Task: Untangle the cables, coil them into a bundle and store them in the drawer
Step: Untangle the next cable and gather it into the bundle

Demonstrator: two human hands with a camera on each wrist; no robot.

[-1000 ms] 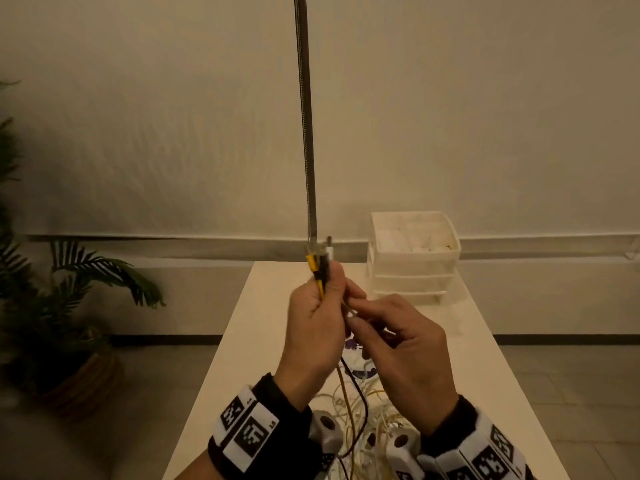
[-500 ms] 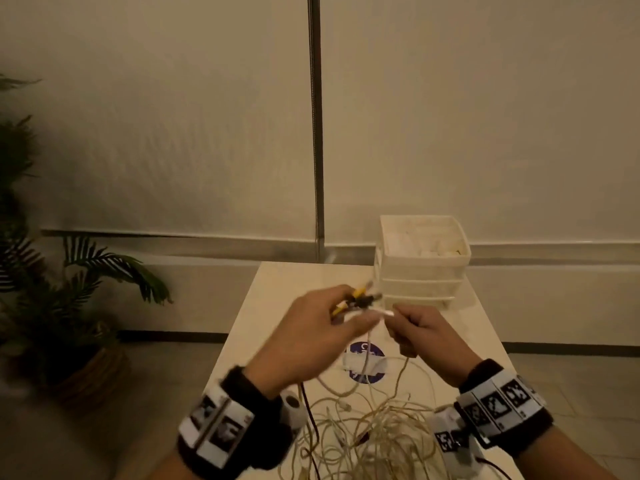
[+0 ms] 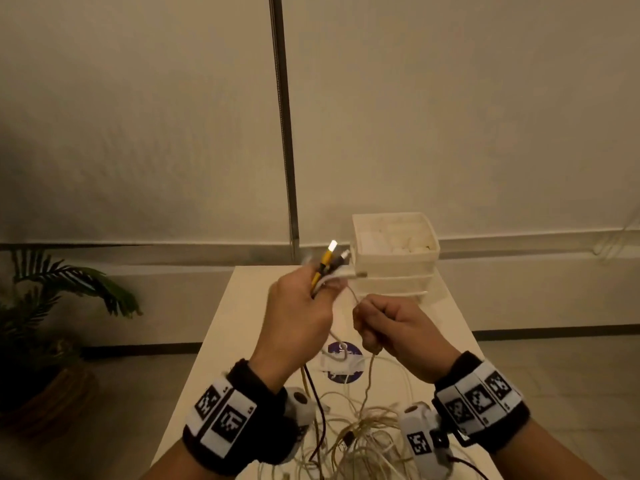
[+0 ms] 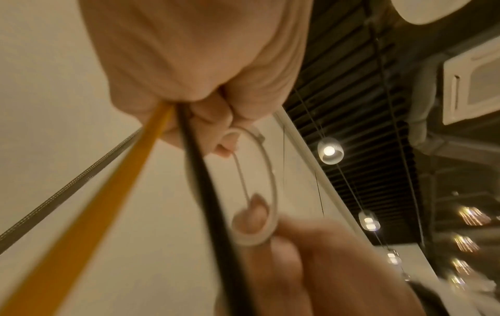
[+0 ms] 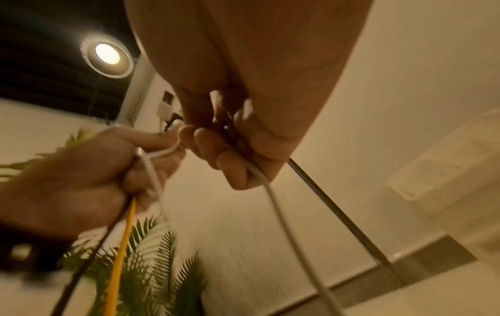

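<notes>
At far left, beside the table (image 3: 221,327), a potted plant (image 3: 65,289) is being seen on the floor. Above the table, several cable ends are being gripped in the left hand (image 3: 298,317), fingers curled tight around them: a yellow cable (image 3: 320,270), a black cable (image 4: 200,171) and a white cable (image 4: 268,171), plugs sticking up out of the fist. Just right of it, a thin white strand (image 3: 355,299) is being pinched in the right hand (image 3: 391,327), fingers closed round it; the strand is being run across to the left fist. Below both hands, the tangled pile of cables (image 3: 360,434) is lying on the table's near end. Farther right, at the table's far end, a white drawer unit (image 3: 394,271) is standing, its front drawers looking closed.
</notes>
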